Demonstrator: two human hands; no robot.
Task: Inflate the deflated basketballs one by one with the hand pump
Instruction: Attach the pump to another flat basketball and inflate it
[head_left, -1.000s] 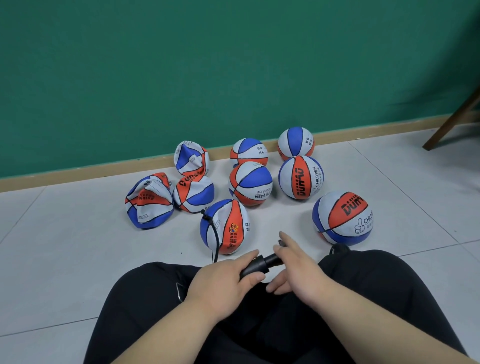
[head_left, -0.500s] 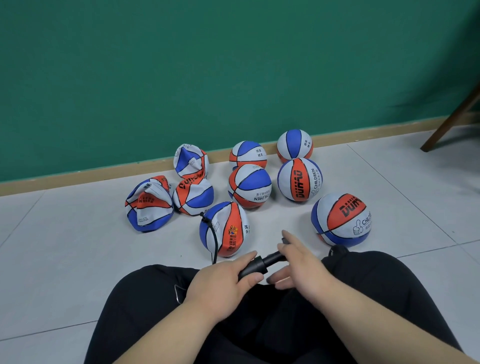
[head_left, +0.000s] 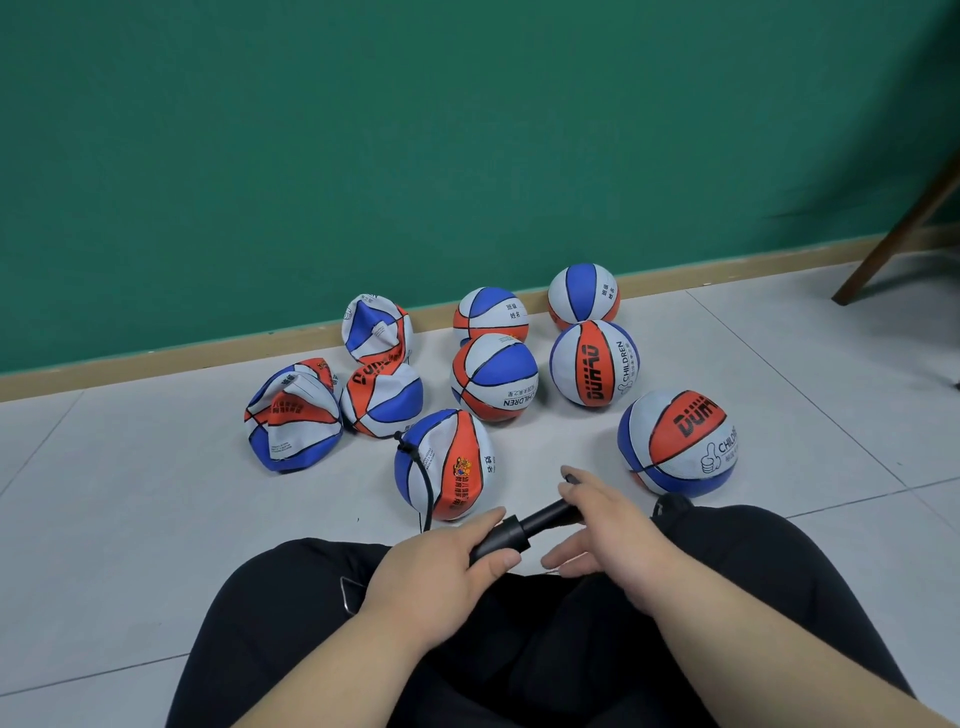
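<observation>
I sit on the floor with a black hand pump over my lap. My left hand grips the pump's barrel. My right hand holds the thinner handle end, with some fingers stretched out. A black hose runs from the pump up the side of a part-filled ball just in front of me. Three crumpled flat balls lie to the left: one, one and one. Several round balls stand to the right, the nearest.
A green wall with a wooden skirting board runs behind the balls. A brown wooden leg leans at the far right. Pale floor tiles spread to the left and right of my black-trousered legs.
My right hand has slid a little outward along the pump, so more of the thin rod shows. The view has tilted slightly down. The balls lie as before.
</observation>
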